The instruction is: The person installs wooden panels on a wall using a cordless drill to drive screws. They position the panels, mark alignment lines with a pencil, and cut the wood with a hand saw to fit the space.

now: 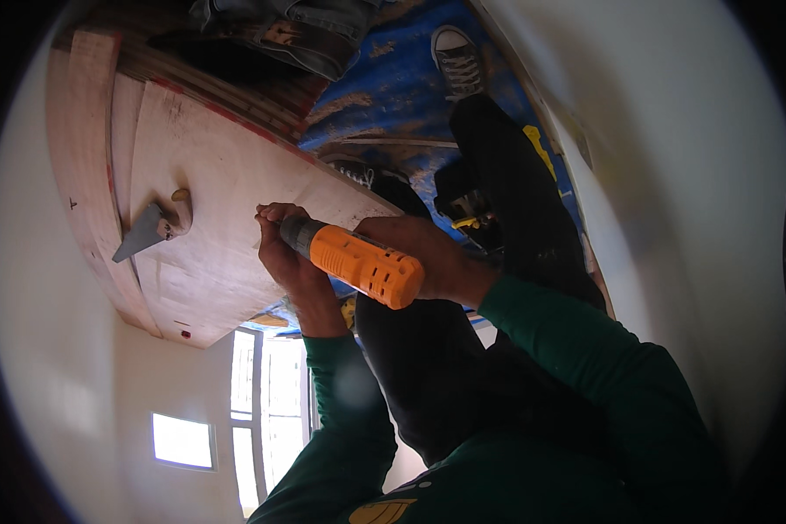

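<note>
An orange and dark grey cordless drill (358, 259) is in my right hand (441, 253), which wraps its grip; the drill body hides part of the fingers. The dark chuck points left, over the edge of a pale plywood sheet (210, 166). My left hand (293, 262) is closed at the front of the chuck, fingertips pinched together just ahead of it. Whatever sits between those fingertips is too small to make out. On the plywood, left of my left hand, lies a tool with a flat grey blade and a wooden handle (181, 214).
Beneath the sheet are stacked boards (244, 109). A dirty blue tarp (393, 79) covers the floor around my sneakers (458, 65). Grey clothing (310, 31) lies at the top. A black and yellow item (470, 214) sits between my legs. A white wall (672, 201) rises on the right.
</note>
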`<state>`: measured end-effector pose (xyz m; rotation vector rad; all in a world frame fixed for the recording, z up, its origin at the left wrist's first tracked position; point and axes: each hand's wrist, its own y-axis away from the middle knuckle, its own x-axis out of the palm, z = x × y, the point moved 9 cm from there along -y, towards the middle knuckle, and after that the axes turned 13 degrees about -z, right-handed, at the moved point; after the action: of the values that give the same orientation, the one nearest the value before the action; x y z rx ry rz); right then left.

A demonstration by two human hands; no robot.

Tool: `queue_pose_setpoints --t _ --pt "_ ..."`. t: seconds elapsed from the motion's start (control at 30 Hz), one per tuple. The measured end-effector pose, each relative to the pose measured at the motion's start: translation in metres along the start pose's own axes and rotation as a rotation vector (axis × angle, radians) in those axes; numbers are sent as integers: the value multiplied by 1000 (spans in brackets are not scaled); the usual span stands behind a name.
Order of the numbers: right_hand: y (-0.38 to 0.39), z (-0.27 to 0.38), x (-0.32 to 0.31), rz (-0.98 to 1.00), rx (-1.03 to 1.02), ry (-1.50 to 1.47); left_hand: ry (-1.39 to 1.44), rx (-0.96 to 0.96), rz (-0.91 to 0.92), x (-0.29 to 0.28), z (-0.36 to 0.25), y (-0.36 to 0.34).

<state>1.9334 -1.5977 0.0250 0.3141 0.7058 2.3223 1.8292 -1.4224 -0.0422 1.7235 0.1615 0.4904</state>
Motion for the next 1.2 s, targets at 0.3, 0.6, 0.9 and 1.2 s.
queue_pose_setpoints --t 0.3,0.6,0.9,1.2 --pt "-11 9 -1 20 -34 102 -112 5 -59 9 0 6" --pt "-16 18 1 10 -119 144 -113 -43 -26 21 -1 4" --pt "-15 15 0 -6 -76 102 -127 60 -23 16 -7 1" --pt "-10 15 3 15 -93 197 -95 -95 -31 26 8 4"
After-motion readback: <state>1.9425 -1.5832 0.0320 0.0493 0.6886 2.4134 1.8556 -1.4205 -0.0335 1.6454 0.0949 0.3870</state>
